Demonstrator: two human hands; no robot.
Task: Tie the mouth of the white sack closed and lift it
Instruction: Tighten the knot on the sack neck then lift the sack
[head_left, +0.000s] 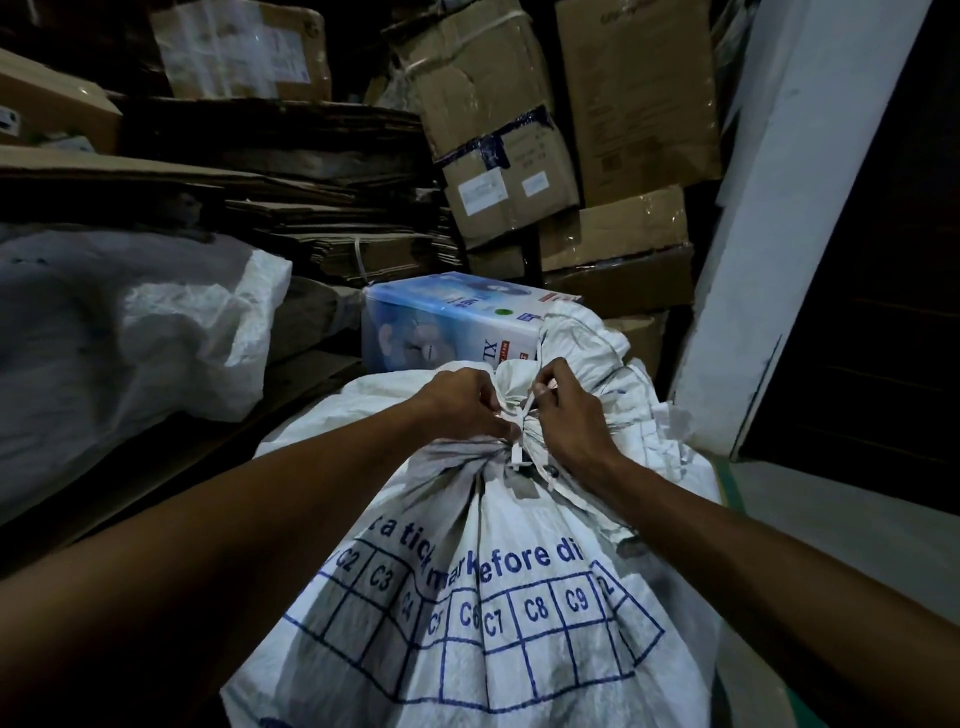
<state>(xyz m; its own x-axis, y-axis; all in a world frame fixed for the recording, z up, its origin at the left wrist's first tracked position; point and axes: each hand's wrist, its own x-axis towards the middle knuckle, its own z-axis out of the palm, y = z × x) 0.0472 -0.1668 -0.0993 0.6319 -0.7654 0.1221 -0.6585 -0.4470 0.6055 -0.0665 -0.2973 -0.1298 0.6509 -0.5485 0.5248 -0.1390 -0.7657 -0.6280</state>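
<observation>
A full white woven sack with a blue printed grid and lettering stands in front of me. Its mouth is gathered into a bunch that flops to the right. A white strap tie runs around the gathered neck, and its loose ends hang down the front. My left hand pinches the tie on the left side of the neck. On the right side, my right hand grips the tie with thumb and fingers.
Behind the sack lies a blue and white printed box. A second white sack rests at the left. Flattened cardboard and stacked cartons fill the back. At the right are a white wall edge and a dark door.
</observation>
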